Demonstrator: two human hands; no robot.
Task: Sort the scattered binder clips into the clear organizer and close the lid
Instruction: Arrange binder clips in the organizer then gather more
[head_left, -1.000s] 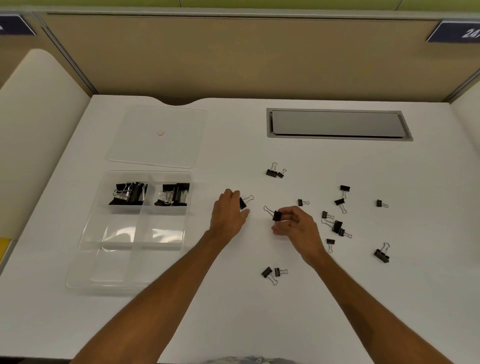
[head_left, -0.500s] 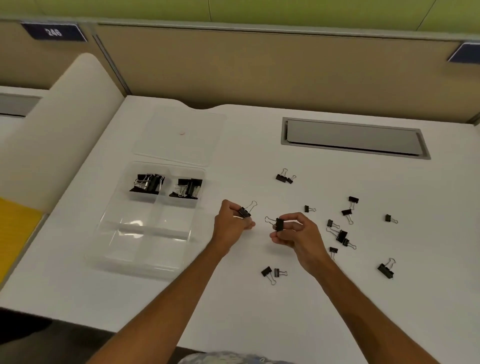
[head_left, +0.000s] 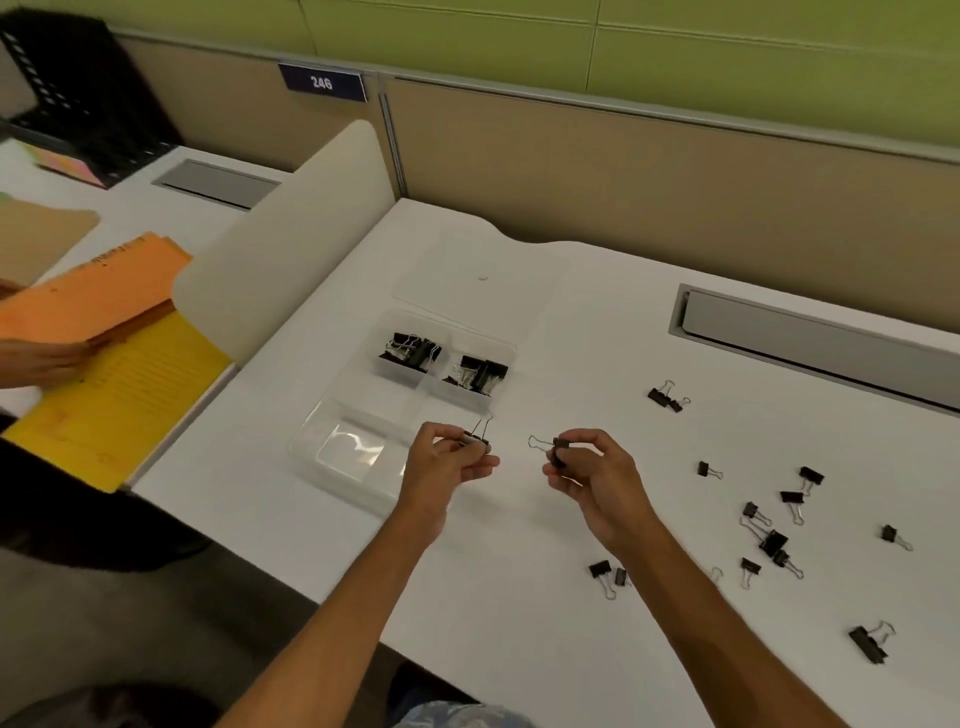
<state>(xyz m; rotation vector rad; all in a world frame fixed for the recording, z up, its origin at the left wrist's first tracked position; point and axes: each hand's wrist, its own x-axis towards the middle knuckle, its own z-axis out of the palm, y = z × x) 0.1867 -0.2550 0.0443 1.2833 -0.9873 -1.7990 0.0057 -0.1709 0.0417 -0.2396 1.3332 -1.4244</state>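
My left hand (head_left: 441, 467) pinches a small black binder clip (head_left: 477, 440) just off the near right corner of the clear organizer (head_left: 332, 467). To its right my right hand (head_left: 592, 473) grips another black binder clip (head_left: 557, 451), its wire loop pointing left. Both hands hover above the white desk. The organizer's two far compartments each hold a bunch of black clips (head_left: 413, 349) (head_left: 480, 371); the near compartments look bare. Its clear lid (head_left: 483, 270) lies flat behind it. Several loose clips (head_left: 771, 540) are scattered to the right.
A grey cable hatch (head_left: 810, 343) is set into the desk at the back right. A cream divider panel (head_left: 291, 249) borders the desk on the left. Beyond it, another person's hand (head_left: 36, 358) holds orange folders (head_left: 88, 291) over yellow paper (head_left: 119, 400).
The camera swung left, bringing the neighbouring desk and folders into view. Both hands have lifted slightly with their clips and sit nearer the organizer's corner.
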